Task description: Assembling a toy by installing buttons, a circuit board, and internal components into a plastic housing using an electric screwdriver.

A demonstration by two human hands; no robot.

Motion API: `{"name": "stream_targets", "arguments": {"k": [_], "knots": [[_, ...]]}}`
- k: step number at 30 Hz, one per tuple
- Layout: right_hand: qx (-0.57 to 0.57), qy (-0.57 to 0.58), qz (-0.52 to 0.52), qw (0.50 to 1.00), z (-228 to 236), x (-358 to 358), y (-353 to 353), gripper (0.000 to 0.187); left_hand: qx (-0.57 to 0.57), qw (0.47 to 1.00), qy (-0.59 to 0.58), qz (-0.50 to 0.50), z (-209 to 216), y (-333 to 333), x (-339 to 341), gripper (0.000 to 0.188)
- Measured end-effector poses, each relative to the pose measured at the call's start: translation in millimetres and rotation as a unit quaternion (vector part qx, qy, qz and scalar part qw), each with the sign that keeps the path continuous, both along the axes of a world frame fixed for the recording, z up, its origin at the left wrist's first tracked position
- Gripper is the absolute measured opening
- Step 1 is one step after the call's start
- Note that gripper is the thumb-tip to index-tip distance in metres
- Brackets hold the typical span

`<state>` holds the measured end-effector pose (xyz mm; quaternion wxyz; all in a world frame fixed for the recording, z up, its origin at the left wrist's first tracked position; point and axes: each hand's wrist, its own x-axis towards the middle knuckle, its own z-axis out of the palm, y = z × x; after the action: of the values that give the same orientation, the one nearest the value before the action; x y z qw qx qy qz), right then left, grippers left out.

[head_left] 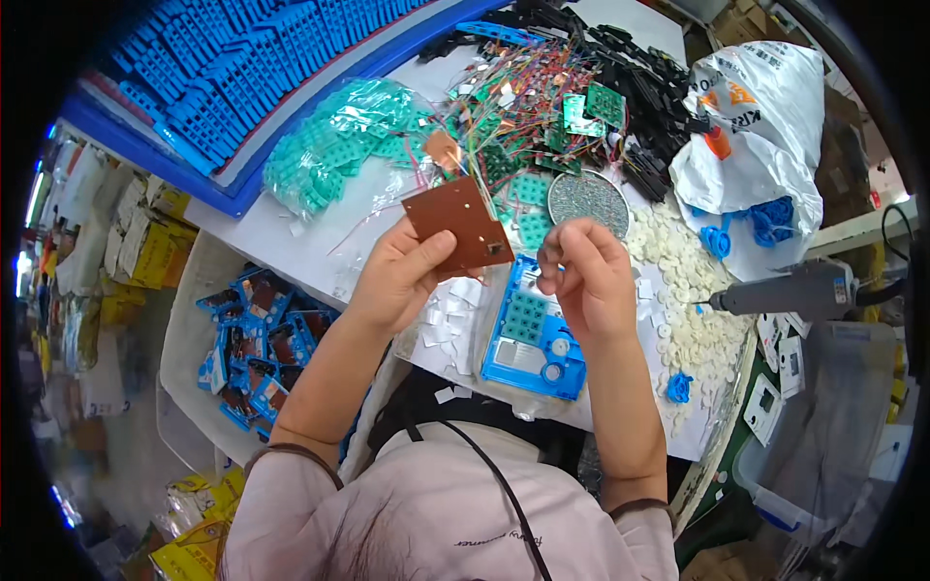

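My left hand (399, 276) pinches a brown circuit board (457, 225) between thumb and fingers, raised over the table. Thin wires run up from the board's far side near a copper-coloured piece (444, 151). To the right of the board, my right hand (587, 271) has its fingertips pressed together; whatever is between them is too small to make out. Below both hands lies a blue plastic casing (497, 360) with a teal rubber keypad (524, 318) set in it. Small white squares (447, 329) are scattered left of the casing.
A round dish of metal bits (588, 201) stands beyond my right hand, beside pale discs (699, 290) and an electric screwdriver (785, 292). Farther back are wired circuit boards (605, 103), bagged teal keypads (334, 145) and a blue tray (232, 200). A bin (179, 339) holds assembled units at left.
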<state>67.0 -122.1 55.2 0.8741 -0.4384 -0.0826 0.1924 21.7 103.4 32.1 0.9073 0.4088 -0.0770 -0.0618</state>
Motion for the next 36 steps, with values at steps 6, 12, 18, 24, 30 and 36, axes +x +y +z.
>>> {"name": "stream_targets", "arguments": {"k": [6,12,18,24,30,36], "knots": [[-0.124,-0.058,0.059,0.989,11.1,-1.9,11.4,0.026,0.171,0.985,-0.009,0.003,-3.4,-12.1,-13.9,0.034],[-0.007,-0.005,-0.008,1.0,0.7,-6.6,5.4,0.016,0.065,0.993,-0.036,0.091,-10.3,-22.6,-15.9,0.034],[0.116,0.019,0.024,0.993,-14.7,-8.8,-2.5,0.021,0.024,0.996,-0.011,0.083,-20.0,-24.4,-18.0,0.033],[-0.043,-0.032,0.05,0.997,0.6,-14.6,2.4,0.022,0.01,0.997,0.019,0.074,-18.3,-24.2,-21.9,0.032],[-0.058,0.0,0.047,0.997,1.3,-17.1,5.8,0.017,0.014,0.998,0.017,0.065,-21.8,-24.2,-25.3,0.035],[-0.092,0.053,0.011,0.994,3.9,-19.6,15.7,0.014,-0.001,0.997,0.026,0.067,-21.8,-27.5,-27.8,0.034]]}}
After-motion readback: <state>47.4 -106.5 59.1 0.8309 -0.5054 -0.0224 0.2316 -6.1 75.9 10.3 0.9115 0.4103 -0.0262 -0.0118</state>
